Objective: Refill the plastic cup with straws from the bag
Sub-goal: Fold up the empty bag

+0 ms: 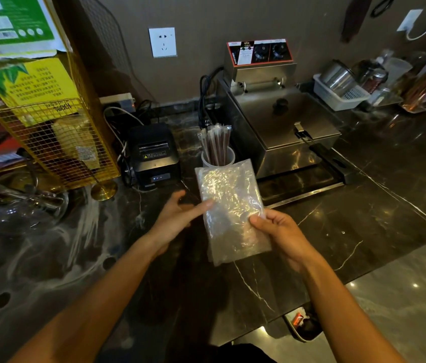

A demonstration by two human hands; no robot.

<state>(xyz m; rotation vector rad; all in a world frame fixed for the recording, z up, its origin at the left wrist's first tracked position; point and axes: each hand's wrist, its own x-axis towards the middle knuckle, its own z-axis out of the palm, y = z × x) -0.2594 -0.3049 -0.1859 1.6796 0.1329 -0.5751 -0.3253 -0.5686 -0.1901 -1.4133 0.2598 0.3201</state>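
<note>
Above the dark worktop [363,205], the right hand [282,237] pinches the clear bag [230,205] by its edge — the left hand [175,218], fingers loose, steadies it. The bag looks empty — the plastic cup [218,158] behind already holds upright straws [216,144].

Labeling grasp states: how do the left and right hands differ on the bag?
The right hand pinches the bag at its right edge, thumb on top and fingers curled under. The left hand is open, one extended fingertip touching the bag's left edge, the other fingers spread clear of it. So the right hand carries the bag, and the left hand only steadies it. Both are bare and held above the counter.
</note>
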